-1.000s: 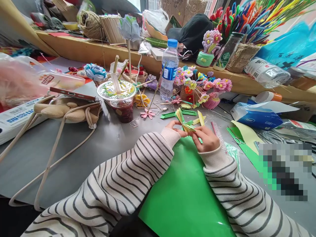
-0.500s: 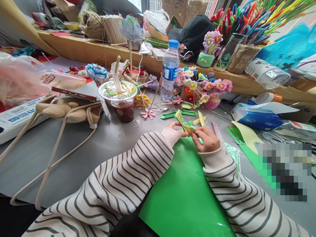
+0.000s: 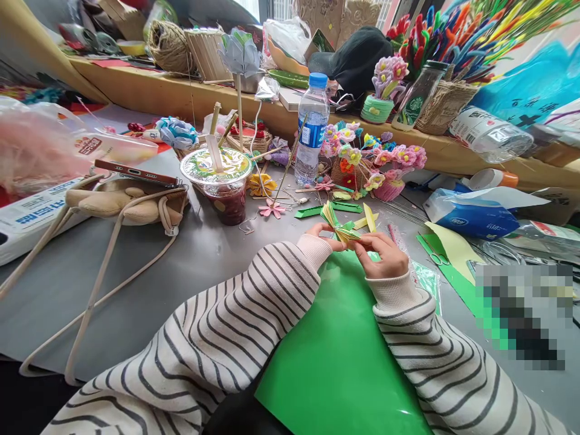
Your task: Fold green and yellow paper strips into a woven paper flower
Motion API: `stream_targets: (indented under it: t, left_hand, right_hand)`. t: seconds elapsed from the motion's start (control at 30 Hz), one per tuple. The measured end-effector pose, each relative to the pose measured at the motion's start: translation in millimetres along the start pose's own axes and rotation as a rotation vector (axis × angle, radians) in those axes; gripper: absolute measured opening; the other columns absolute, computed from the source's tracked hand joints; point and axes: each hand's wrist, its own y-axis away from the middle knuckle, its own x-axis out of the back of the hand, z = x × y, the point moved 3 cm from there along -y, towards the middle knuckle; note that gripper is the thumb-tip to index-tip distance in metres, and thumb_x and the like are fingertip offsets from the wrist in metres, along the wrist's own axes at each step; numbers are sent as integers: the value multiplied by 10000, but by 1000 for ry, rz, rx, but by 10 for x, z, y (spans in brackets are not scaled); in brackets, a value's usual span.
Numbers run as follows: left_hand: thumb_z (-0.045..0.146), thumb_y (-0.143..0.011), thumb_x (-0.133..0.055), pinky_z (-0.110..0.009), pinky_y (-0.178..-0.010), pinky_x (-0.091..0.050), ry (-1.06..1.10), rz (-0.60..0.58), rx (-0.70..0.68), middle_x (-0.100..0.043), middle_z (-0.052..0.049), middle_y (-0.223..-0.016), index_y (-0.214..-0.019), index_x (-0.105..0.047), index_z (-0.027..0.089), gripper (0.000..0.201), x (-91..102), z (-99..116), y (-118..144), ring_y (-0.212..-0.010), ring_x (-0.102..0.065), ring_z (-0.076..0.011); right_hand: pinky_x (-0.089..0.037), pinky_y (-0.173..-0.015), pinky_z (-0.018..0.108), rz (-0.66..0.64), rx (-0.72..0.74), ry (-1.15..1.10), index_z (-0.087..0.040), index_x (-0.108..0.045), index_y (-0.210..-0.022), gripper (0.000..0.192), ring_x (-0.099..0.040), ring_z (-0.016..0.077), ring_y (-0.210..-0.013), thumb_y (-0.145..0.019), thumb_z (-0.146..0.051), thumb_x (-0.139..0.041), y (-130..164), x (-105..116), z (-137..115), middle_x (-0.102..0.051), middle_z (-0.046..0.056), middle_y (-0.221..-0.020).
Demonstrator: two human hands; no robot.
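Observation:
Both hands pinch a small pleated yellow paper fan (image 3: 334, 221) above a big green paper sheet (image 3: 338, 350). My left hand (image 3: 322, 237) grips its middle from the left, fingers curled. My right hand (image 3: 382, 254) holds its right end between thumb and fingertips. The pleats fan upward and to the left. Striped sleeves cover both arms. Loose yellow and green paper strips (image 3: 368, 217) lie just beyond the hands.
A sealed drink cup (image 3: 220, 184) and a water bottle (image 3: 310, 130) stand ahead. Pipe-cleaner flowers (image 3: 371, 160) crowd the middle. A bag with a phone on it (image 3: 131, 193) lies left. Scissors (image 3: 432, 254), tissue pack (image 3: 473, 217) and paper scraps sit right. A cluttered wooden shelf (image 3: 181, 90) runs behind.
My right hand has turned slightly, its fingers sliding along the fan's right end. The left hand and the fan stay almost in place.

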Motion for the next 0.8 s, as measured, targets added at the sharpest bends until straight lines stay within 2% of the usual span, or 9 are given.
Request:
stream_targets:
  t: [0.17,0.37,0.53,0.8]
  left_hand:
    - [109,-474,-663,-178,-420,-298,20,8,-1,-501,77,-439,-705,-471,180,309,0,11,27,-387,-363,-48]
    - [105,-468,-673,-175,-442,-336,55,-30,-31,-533,70,-470,-740,-496,183,334,25,-64,-24,-423,-430,-58]
    - [90,-491,-656,-165,-423,-317,91,-23,-29,-525,67,-464,-756,-484,167,325,25,-40,9,-390,-387,-40]
    - [100,-453,-682,-174,-425,-301,114,-22,-3,-515,71,-455,-715,-460,176,351,9,-17,30,-390,-382,-45]
  right_hand:
    - [-492,-509,242,-55,13,5,-173,-577,-715,86,-555,115,-570,-736,-198,-498,-1,-14,22,-590,28,-671]
    - [-489,-489,235,-65,-45,-73,-171,-575,-694,115,-545,109,-554,-742,-228,-488,0,-54,65,-585,26,-656]
    - [-499,-461,220,-60,-88,-123,-160,-579,-693,94,-543,102,-537,-704,-245,-540,2,-53,72,-578,29,-662]
    - [-497,-496,237,-82,15,-24,-176,-594,-707,101,-552,111,-574,-737,-216,-506,-2,-13,28,-588,27,-667]
